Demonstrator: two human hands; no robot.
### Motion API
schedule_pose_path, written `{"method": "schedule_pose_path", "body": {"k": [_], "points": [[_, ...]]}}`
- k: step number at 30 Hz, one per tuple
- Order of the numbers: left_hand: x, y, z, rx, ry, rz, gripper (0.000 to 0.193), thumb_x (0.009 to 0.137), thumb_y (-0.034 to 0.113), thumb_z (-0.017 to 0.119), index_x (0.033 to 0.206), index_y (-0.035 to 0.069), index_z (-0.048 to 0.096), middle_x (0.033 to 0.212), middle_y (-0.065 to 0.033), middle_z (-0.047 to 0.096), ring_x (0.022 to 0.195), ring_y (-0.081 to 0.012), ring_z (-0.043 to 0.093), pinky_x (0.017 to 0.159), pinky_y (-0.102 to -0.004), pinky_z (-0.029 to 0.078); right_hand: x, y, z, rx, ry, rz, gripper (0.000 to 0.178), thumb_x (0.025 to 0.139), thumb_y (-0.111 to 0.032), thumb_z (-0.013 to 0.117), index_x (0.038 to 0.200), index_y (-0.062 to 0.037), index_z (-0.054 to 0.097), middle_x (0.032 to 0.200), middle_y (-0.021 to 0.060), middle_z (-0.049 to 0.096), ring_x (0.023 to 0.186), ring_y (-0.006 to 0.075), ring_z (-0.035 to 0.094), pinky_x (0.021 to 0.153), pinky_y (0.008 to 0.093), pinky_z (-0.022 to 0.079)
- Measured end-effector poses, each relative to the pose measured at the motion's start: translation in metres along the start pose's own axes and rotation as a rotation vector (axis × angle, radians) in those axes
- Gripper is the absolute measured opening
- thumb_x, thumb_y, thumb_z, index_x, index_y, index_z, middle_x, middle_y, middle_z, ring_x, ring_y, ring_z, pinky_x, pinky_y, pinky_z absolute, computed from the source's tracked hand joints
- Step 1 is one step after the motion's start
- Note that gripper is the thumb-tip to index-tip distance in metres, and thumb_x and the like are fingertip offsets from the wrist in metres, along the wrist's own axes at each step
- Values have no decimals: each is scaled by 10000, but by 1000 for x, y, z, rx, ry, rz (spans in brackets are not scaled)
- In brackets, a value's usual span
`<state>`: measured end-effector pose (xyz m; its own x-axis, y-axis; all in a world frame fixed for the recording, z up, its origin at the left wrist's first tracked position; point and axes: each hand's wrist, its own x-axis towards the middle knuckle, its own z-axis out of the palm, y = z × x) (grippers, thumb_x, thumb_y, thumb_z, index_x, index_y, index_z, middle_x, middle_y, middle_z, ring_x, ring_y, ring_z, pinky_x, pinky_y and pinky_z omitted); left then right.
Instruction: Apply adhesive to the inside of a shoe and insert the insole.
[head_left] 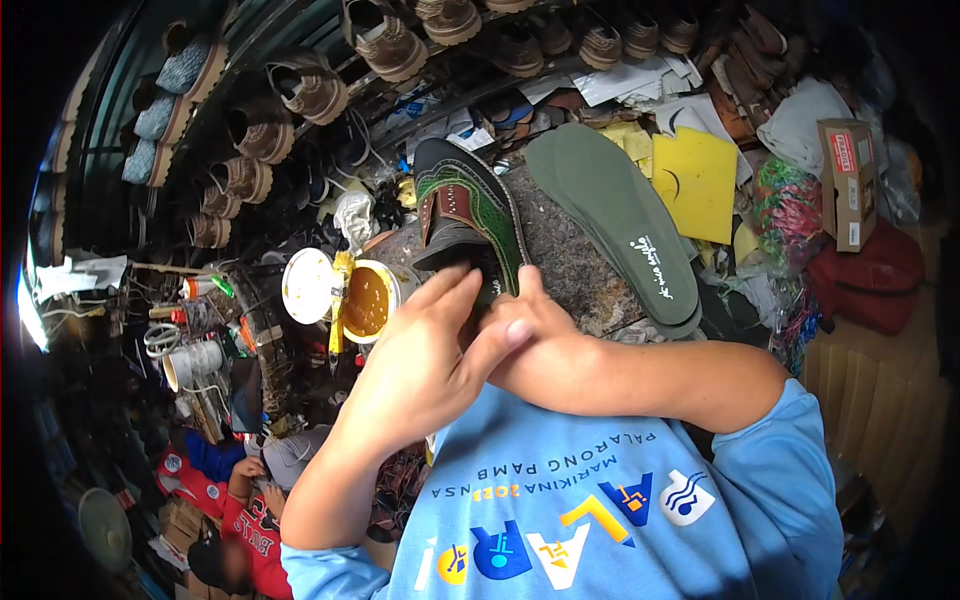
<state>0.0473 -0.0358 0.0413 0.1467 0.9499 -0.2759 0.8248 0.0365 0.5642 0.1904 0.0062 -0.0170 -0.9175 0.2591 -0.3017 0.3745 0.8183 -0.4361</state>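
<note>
A lace-up shoe (460, 205) in green, brown and black lies with its toe pointing away from me and its opening toward my hands. My left hand (425, 345) has its fingers stretched toward the shoe's opening, and its thumb lies across my right hand. At the heel end, my right hand (535, 345) grips the shoe's edge, one finger on the outside and the others partly hidden in the opening. Two green insoles (595, 200), one on the other, lie right of the shoe on a rough grey slab (545, 205).
Left of my hands stands a tub of yellowish-brown glue (375, 300), with a brush (340, 300) across its rim. Shelved shoes (305, 90) line the back and left. Yellow sheets (695, 180) and a cardboard box (847, 180) are right. A person in red (255, 530) sits lower left.
</note>
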Motion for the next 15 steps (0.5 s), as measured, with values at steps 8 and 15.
{"method": "schedule_pose_path", "body": {"k": [8,15], "points": [[80,1,14,33,-493,-293,1060,976,859,295,1100,-102,724,1068,-345,718,1075,-489,693,962,-500,524,6,-3,43,-19,337,39,330,906,-156,603,1200,-53,712,1202,178,703,1124,369,675,870,669,501],[93,-25,-9,49,-617,5,522,994,415,543,1102,-51,751,1049,-293,738,1022,-445,704,936,-520,525,10,-3,29,-61,274,114,251,867,-132,642,1076,-35,743,801,115,742,713,319,733,766,631,490]]}}
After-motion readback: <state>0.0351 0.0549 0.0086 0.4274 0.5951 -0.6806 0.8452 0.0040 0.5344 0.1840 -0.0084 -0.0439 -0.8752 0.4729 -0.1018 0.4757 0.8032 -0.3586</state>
